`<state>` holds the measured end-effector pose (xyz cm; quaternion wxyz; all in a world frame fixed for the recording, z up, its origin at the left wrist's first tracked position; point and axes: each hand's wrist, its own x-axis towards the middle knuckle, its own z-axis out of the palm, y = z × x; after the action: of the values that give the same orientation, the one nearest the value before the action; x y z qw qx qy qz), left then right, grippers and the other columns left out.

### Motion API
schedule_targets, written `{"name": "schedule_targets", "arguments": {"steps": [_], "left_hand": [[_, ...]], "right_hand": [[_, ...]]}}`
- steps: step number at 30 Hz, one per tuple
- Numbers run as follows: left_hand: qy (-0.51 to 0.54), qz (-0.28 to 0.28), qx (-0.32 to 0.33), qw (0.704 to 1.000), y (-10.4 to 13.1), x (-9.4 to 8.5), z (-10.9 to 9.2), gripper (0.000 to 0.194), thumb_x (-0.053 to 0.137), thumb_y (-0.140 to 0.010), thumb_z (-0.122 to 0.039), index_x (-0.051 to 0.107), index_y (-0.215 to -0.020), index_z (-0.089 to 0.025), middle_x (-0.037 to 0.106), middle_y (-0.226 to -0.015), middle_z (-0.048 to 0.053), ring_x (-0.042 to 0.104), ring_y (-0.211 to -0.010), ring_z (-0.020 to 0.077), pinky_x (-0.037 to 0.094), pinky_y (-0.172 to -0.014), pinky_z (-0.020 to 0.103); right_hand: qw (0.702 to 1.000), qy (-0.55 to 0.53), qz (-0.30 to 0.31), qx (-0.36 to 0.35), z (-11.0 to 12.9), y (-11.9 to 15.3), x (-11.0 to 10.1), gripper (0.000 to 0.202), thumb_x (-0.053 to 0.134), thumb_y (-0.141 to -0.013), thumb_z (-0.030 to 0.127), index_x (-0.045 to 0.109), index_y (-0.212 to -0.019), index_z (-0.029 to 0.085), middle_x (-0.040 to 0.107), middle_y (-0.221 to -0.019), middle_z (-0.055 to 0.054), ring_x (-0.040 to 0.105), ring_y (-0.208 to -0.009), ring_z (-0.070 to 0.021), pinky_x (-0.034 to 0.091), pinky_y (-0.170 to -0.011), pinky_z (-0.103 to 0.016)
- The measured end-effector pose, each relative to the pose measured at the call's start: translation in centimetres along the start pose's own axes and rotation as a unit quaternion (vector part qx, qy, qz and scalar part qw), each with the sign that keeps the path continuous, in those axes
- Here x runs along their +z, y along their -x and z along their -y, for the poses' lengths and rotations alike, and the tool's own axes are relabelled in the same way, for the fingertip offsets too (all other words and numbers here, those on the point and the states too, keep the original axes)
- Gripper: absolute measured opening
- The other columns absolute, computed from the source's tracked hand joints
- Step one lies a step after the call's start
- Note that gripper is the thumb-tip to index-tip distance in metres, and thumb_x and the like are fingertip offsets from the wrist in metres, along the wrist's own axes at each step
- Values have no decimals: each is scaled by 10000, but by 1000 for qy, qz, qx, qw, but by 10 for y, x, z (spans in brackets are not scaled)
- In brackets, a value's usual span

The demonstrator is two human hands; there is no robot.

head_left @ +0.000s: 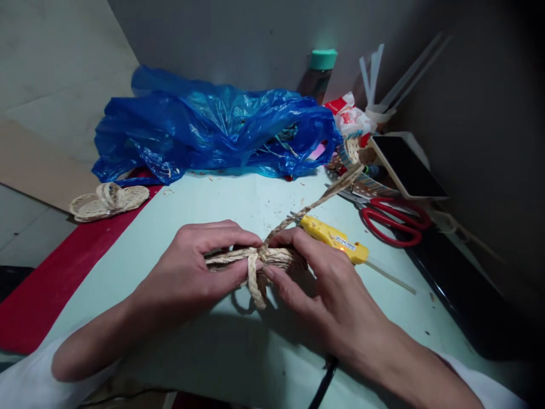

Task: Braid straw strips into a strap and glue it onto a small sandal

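Woven straw has glue gun, scissors nearby.

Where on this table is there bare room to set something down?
On the pale table, left of the left hand, up to the red strip; in the foreground, left of the black cord; and, with scraps, between left hand and blue bag. It is crowded beyond the right hand: glue gun, scissors, phone, basket.
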<state>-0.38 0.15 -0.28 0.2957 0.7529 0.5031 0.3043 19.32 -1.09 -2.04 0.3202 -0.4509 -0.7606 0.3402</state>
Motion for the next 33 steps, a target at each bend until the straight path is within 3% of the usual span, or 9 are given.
{"name": "schedule_targets", "arguments": {"steps": [7,11,16,23,27,33], "left_hand": [[-51,-29,53,997,5,6,1,182,623,-774,-102,711,-908,-189,695,-802,-34,626,-697,81,471,-683,153],[-84,-37,45,995,6,8,0,165,621,-774,-119,680,-890,-221,688,-815,-54,626,-692,78,460,-686,155],[-91,-45,15,995,6,7,0,331,651,-746,-128,614,-1038,-280,696,-811,-93,652,-695,86,448,-669,156],[-89,-9,19,996,3,3,-5,119,636,-798,-147,624,-847,-255,695,-783,-102,625,-677,75,431,-648,137],[-103,10,-10,995,4,4,-7,108,616,-807,-138,637,-812,-244,689,-755,-104,609,-649,69,423,-632,141],[-117,20,-19,993,5,8,-6,87,600,-804,-168,642,-827,-241,702,-791,-88,628,-703,90,440,-679,172]], "right_hand": [[999,-3,-19,-33,-3,2,0,41,575,-931,208,571,-971,211,669,-907,31,604,-804,-98,424,-736,-214],[1000,-3,-10,-5,3,-1,-2,39,558,-913,199,590,-935,203,661,-861,29,597,-790,-112,423,-715,-234],[1000,-13,-9,18,6,-5,-2,51,571,-891,196,610,-859,194,651,-780,37,580,-708,-109,409,-667,-236],[999,-43,7,5,-4,-5,-4,79,593,-915,229,620,-848,199,627,-727,60,538,-634,-71,393,-602,-189],[999,-46,19,6,-7,-6,-1,68,599,-905,233,623,-855,194,630,-721,49,534,-607,-77,391,-574,-191],[1000,10,-13,1,-5,-5,8,47,599,-856,185,610,-811,194,649,-721,17,561,-608,-110,416,-614,-229]]}}
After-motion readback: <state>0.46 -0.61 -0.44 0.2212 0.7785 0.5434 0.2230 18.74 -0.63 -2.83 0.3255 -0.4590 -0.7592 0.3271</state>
